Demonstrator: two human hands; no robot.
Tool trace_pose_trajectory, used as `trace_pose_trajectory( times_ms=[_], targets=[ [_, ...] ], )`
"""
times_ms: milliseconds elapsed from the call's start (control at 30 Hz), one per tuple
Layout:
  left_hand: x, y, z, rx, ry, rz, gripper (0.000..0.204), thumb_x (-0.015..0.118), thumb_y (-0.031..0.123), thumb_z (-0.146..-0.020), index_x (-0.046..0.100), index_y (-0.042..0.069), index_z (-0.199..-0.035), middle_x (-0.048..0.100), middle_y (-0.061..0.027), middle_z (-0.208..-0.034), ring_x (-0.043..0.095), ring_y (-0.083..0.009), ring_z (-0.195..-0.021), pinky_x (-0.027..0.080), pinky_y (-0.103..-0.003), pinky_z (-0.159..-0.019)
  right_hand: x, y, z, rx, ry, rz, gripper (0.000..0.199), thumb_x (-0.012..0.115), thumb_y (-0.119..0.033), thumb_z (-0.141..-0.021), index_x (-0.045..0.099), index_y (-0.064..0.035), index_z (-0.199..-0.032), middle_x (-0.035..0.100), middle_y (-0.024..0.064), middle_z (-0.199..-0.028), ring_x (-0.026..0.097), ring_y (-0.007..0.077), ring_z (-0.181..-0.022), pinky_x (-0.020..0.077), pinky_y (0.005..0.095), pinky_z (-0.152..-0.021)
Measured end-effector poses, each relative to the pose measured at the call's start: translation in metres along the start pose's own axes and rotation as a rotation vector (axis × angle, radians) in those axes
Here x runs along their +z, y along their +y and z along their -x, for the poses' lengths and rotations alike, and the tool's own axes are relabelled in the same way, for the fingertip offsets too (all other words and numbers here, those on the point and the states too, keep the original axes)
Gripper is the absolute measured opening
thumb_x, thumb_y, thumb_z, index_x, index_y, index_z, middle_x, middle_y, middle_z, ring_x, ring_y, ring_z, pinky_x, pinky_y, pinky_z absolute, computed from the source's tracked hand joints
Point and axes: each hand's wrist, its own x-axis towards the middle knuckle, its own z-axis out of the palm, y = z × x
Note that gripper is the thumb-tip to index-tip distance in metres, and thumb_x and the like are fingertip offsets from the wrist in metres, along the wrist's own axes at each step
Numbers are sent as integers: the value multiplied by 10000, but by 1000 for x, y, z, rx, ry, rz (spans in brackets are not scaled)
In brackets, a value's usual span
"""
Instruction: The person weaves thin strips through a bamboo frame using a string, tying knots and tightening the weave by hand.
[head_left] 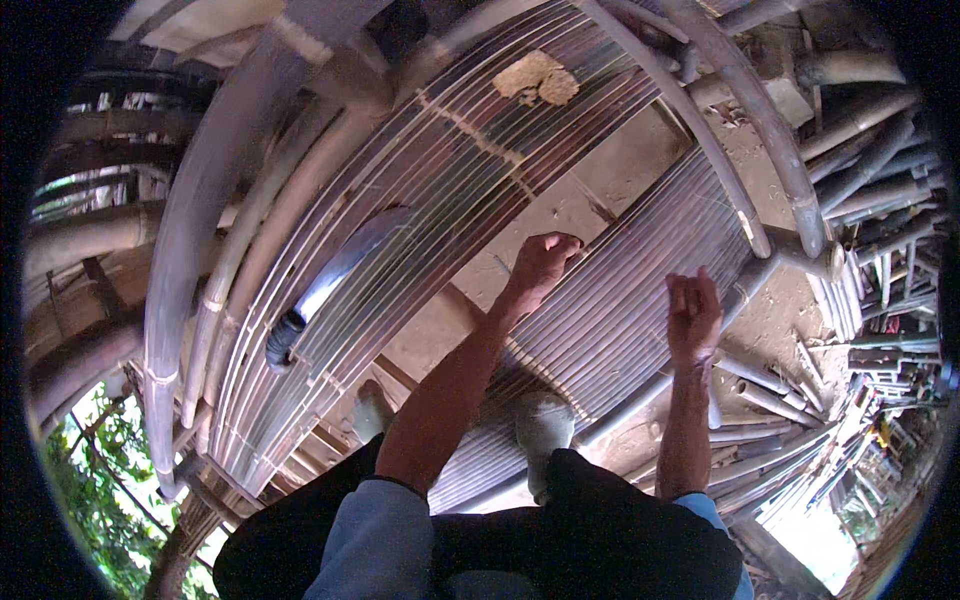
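My left hand [545,268] is closed in a pinch above the left edge of a panel of narrow dark bamboo slats [620,300]; what it holds, if anything, does not show. Over the right side of that panel, my right hand [692,312] is raised with its fingers curled in, and nothing between them can be made out. To the left lies a bench of long, thin bamboo strips [440,200]. A large knife [350,258] with a bright blade and a black handle rests on it, apart from both hands.
A crumpled tan piece [538,80] lies on the far part of the strips. Thick bamboo poles [205,200] frame the left side, and more poles [745,130] frame the far right. Cut bamboo [880,180] is piled at the right. My feet in pale socks [545,425] are below.
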Motion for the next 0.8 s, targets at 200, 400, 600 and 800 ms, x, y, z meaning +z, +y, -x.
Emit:
trace_pose_trajectory(
  times_ms=[200, 400, 600, 800],
  targets=[
    [-32, 19, 11, 468, -140, -743, 312, 596, 344, -951, 708, 74, -1059, 719, -158, -949, 694, -278, -894, 534, -379, -840, -76, -38, -16, -578, 369, 1391, 393, 698, -294, -924, 631, 2, -1173, 653, 152, -1156, 592, 273, -1097, 450, 402, -983],
    [-84, 95, 60, 165, -197, -892, 401, 600, 443, -933, 685, 64, -1034, 692, -156, -971, 676, -327, -924, 531, -439, -877, 114, 24, 35, -608, -265, 1081, 258, 742, -67, -843, 664, -53, -1089, 668, 107, -1076, 618, 242, -1029, 474, 356, -938],
    [-139, 151, 155, 166, -88, -1270, 300, 557, 215, -856, 694, -52, -845, 692, -261, -811, 714, -390, -803, 581, -496, -750, 195, 117, 116, -547, -1273, 1130, 216, 773, -244, -815, 653, -67, -843, 649, 101, -832, 628, 288, -809, 511, 427, -754],
    [-164, 167, 332, -351, 88, -1370, 277, 554, 192, -860, 693, -47, -880, 699, -257, -852, 714, -387, -839, 582, -498, -780, 172, 138, 161, -661, -1560, 1331, 292, 776, -350, -801, 641, -92, -778, 627, 79, -739, 634, 262, -730, 498, 414, -656]
  ],
)
